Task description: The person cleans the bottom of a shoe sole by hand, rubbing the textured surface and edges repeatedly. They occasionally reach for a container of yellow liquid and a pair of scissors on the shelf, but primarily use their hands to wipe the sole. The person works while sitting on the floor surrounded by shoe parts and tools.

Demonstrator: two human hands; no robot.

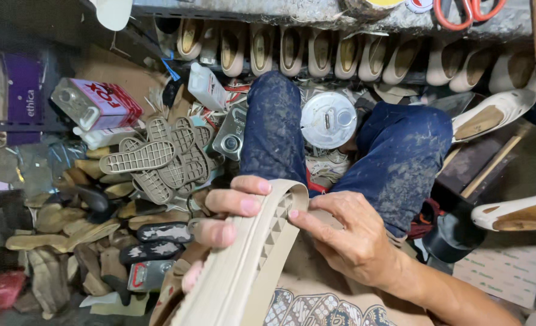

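Cluttered workshop floor: soles (159, 158) heaped left, shoes (352, 55) racked along shelf above. Beige sole (253, 265) held over lap, tread showing. Left hand (222, 226) fingers clenched on its edge; right hand (352, 238) fingers grasping toe rim. Advisable: firm left grip, even thumb pressure along rim, clear of knees (400, 151).
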